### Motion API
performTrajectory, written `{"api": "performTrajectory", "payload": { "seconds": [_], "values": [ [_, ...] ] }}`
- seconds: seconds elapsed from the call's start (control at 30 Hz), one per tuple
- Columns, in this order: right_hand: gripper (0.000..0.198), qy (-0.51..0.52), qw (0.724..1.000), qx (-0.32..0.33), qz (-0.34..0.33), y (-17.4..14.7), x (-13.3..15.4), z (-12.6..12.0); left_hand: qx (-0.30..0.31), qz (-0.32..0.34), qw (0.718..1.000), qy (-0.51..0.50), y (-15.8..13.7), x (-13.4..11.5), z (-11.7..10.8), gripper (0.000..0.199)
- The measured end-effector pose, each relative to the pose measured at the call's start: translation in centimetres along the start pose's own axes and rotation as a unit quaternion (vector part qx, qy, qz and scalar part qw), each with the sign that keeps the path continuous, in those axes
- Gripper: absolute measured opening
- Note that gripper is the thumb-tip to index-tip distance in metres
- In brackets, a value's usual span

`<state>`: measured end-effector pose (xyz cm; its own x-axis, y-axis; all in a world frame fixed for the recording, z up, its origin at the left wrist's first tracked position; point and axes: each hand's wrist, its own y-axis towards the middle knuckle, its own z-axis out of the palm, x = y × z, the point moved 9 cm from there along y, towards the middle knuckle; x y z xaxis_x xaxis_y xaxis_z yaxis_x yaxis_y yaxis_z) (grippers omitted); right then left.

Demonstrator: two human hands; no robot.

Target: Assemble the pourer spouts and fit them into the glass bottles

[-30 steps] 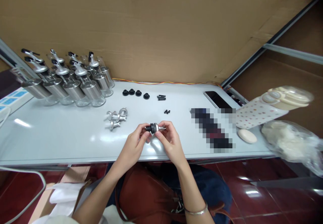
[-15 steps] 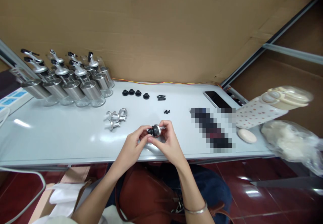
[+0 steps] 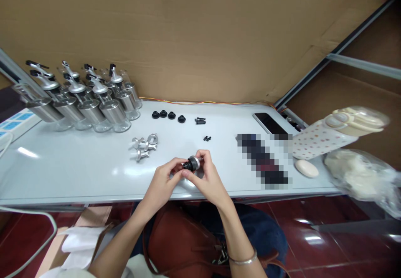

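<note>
Between my two hands, just above the table's front part, is a bottle pourer [image 3: 193, 163] with a silver cap and a black ribbed stopper. My left hand [image 3: 169, 177] pinches the black stopper end, which points left. My right hand [image 3: 207, 174] grips the silver end, fingers behind it and thumb in front; its spout is mostly hidden by those fingers. Ahead and to the left lie several silver pourer tops [image 3: 144, 146]. Beyond my hands are several black stoppers [image 3: 171, 115], a few black spout flaps [image 3: 200, 121] and some tiny black pieces [image 3: 207, 138].
Several glass-and-steel oil bottles [image 3: 113, 110] crowd the left back, beside a power strip [image 3: 15, 121]. To the right are a phone [image 3: 270, 124], a blurred-out patch, a spotted drinking bottle [image 3: 324, 135], a pale oval object [image 3: 307, 168] and a plastic bag [image 3: 360, 180]. A cardboard wall rises behind.
The pourer has turned slightly in my fingers, so its silver cap faces a little more toward me. Both hands stay in nearly the same place.
</note>
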<state>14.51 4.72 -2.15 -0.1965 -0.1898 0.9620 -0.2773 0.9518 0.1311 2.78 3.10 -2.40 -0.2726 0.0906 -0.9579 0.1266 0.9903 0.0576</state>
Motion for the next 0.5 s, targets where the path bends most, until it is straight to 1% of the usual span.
{"api": "performTrajectory", "payload": {
  "seconds": [0.37,0.43,0.5],
  "values": [
    [0.03,-0.028,0.999,0.003,0.026,-0.15,-0.77,0.15,-0.03,-0.023,0.999,-0.007,-0.03,0.58,-0.56,0.018],
    [0.03,-0.02,0.999,0.005,0.027,-0.12,-0.74,0.16,-0.024,-0.024,0.999,-0.024,0.01,0.51,-0.5,0.018],
    [0.032,-0.014,0.999,0.008,0.032,-0.06,-0.71,0.15,-0.003,-0.024,0.998,-0.051,0.07,0.36,-0.15,0.018]
  ]
}}
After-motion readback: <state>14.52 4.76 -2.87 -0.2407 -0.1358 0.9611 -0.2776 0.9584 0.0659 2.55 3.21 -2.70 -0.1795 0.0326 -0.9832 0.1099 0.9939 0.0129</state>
